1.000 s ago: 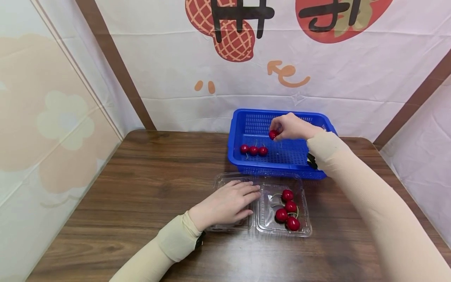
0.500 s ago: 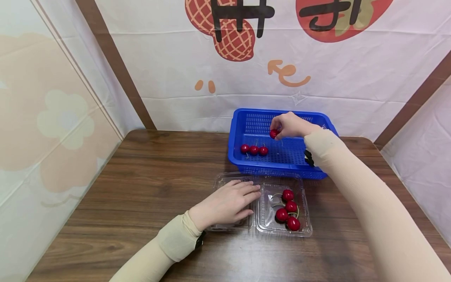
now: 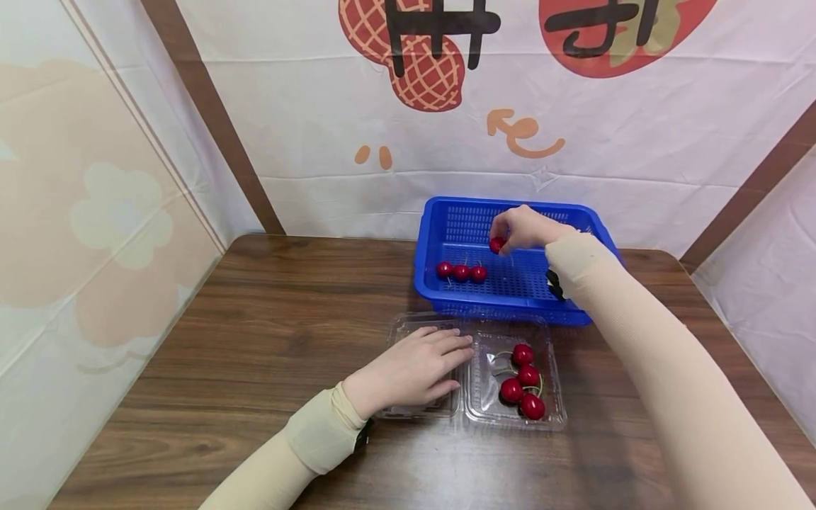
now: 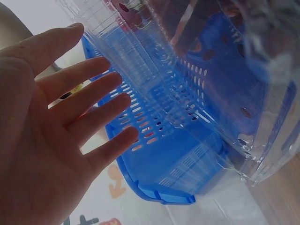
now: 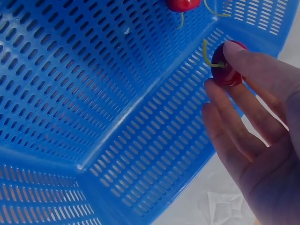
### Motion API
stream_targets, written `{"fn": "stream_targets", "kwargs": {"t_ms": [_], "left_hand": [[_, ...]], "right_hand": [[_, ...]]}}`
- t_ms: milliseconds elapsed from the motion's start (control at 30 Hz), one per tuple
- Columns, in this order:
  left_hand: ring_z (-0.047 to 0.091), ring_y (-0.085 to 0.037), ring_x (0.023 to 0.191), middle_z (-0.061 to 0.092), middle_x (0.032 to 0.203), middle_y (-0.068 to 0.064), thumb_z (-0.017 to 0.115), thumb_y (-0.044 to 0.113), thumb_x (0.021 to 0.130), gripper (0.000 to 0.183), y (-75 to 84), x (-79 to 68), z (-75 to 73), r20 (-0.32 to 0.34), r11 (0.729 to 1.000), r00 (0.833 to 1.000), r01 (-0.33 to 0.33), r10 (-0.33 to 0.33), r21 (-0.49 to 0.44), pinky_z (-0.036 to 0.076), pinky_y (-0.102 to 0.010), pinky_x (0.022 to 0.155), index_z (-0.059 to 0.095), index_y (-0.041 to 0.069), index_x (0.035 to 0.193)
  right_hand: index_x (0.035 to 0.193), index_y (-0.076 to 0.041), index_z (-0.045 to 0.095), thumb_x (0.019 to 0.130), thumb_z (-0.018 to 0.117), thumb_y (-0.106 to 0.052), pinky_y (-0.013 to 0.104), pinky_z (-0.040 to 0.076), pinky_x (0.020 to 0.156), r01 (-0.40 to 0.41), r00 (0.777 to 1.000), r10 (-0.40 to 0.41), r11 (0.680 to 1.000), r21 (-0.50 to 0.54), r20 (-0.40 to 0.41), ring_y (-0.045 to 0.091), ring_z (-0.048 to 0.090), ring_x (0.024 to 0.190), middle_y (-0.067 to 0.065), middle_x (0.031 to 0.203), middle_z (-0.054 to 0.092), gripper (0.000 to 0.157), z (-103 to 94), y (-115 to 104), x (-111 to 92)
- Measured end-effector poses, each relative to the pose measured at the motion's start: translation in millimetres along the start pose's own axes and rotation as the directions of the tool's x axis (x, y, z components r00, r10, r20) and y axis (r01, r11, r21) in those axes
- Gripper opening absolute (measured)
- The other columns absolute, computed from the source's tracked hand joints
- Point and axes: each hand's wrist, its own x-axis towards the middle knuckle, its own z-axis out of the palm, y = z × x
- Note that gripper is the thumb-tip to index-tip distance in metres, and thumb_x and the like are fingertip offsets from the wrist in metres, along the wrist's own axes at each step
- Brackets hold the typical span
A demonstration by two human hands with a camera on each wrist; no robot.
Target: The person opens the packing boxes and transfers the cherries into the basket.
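My right hand (image 3: 529, 228) is over the blue basket (image 3: 422, 244) and pinches a red cherry (image 5: 228, 64) between thumb and fingers, its green stem showing in the right wrist view. A row of three cherries (image 3: 461, 272) lies at the left of the basket floor. My left hand (image 3: 411, 368) rests, fingers spread, over the left half of a clear plastic clamshell box (image 3: 482, 418). In the left wrist view the fingers (image 4: 96, 91) are straight and hold nothing. Several cherries (image 3: 528, 375) with stems lie in the box's right half.
The basket stands at the back of the brown wooden table (image 3: 268, 340), just behind the clear box. A white printed cloth (image 3: 306, 142) hangs behind the table, with more cloth at both sides.
Both hands stay nearly where they were. The pinched cherry remains above the basket, and the right forearm has shifted slightly left. The head view has moved a little.
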Motion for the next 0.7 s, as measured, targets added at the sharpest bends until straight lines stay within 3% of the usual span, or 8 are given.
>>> {"fn": "stream_targets", "kwargs": {"t_ms": [700], "left_hand": [[0.049,-0.021,0.128,0.055,0.137,-0.002,0.058,0.040,0.090,0.049,0.3,-1.3,-0.4,-0.003,1.000,1.000,-0.005,0.005,-0.005,0.038,-0.038,0.107,0.056,0.014,0.132]], "right_hand": [[0.100,-0.007,0.067,0.076,0.076,-0.005,0.041,0.052,0.084,-0.057,0.996,0.056,0.998,0.013,0.063,0.024,0.060,0.094,0.011,0.101,0.068,0.026,11.7,3.9,9.1]]}}
